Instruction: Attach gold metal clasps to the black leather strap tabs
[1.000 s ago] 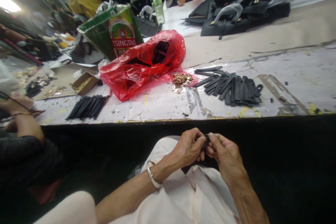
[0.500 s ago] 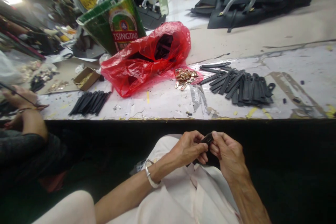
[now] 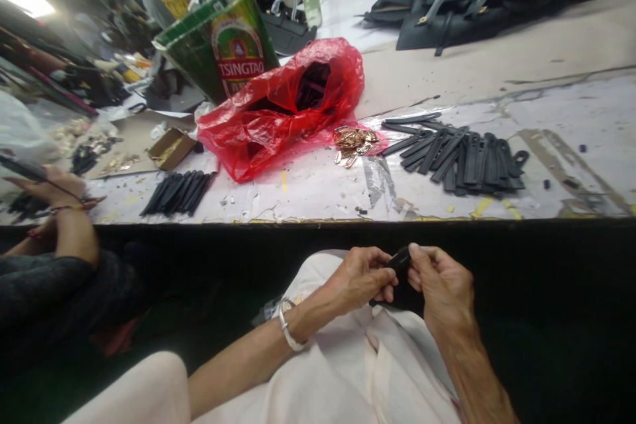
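Above my lap, my left hand (image 3: 368,273) and my right hand (image 3: 441,281) are both closed on a black strap piece (image 3: 399,260), one at each end. It looks like the flat black straps (image 3: 477,159) heaped on the table at the right. The lower part of the held strap is hidden by my fingers and the dark background. Gold metal pieces (image 3: 354,140) lie in a small pile on the table, beside a red plastic bag (image 3: 278,112) with dark pieces inside. A neat row of black straps (image 3: 179,193) lies further left.
Behind the red bag stands a green Tsingtao carton (image 3: 238,46). Black handbags (image 3: 447,20) lie at the back right. A small brown box (image 3: 171,149) sits left of the bag. At the far left, a co-worker's hands (image 3: 59,189) hold a dark item. The table edge (image 3: 298,220) runs beyond my knees.
My hands have drawn slightly apart, the right one moving a little rightward, so more of the black strap piece shows between them. The whole view has shifted slightly.
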Demonstrator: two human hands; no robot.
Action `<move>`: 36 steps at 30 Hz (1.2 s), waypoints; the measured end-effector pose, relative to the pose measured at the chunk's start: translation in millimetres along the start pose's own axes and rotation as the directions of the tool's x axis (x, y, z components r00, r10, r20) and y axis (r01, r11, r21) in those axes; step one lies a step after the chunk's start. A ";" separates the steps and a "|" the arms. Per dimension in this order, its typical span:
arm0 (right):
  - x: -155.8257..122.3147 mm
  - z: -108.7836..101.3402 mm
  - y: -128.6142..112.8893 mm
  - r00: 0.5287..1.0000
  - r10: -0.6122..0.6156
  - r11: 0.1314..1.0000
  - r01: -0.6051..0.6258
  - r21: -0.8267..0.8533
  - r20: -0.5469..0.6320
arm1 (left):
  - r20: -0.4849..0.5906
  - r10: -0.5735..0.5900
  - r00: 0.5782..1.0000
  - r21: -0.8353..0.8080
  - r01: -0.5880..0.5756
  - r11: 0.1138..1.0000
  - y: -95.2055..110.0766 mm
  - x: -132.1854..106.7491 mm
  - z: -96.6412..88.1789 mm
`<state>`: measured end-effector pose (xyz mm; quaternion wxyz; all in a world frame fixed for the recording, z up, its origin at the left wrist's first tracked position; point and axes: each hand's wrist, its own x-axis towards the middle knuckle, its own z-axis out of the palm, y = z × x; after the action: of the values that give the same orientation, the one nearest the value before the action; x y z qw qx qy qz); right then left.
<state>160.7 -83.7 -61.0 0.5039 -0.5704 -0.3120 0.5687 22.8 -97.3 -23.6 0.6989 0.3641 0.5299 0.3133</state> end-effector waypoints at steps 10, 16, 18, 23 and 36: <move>-1.6 5.6 -5.6 0.996 0.091 0.988 -0.091 0.125 0.008 | 0.030 -0.015 0.999 -0.119 0.018 0.993 0.8 1.2 -1.2; -1.4 5.1 -4.6 0.996 0.093 0.988 -0.092 0.123 -0.003 | 0.014 -0.026 1.000 -0.093 0.027 0.995 -2.5 2.4 -1.2; -1.4 5.6 -4.9 0.994 0.109 0.984 -0.109 0.140 0.006 | 0.013 -0.026 1.000 -0.098 0.027 0.995 -3.8 3.2 -1.0; -1.3 6.0 -3.8 0.992 0.123 0.979 -0.126 0.158 0.030 | 0.029 -0.021 0.999 -0.141 0.025 0.990 -5.0 4.9 -3.0; -6.1 8.5 -8.7 0.989 0.133 0.973 -0.143 0.181 0.065 | -0.020 0.056 0.998 -0.230 -0.059 0.971 -17.4 9.1 5.1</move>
<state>153.4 -84.9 -49.6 0.5058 -0.5261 -0.2305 0.6436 30.8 -100.1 -42.0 0.7236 0.2936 0.4836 0.3954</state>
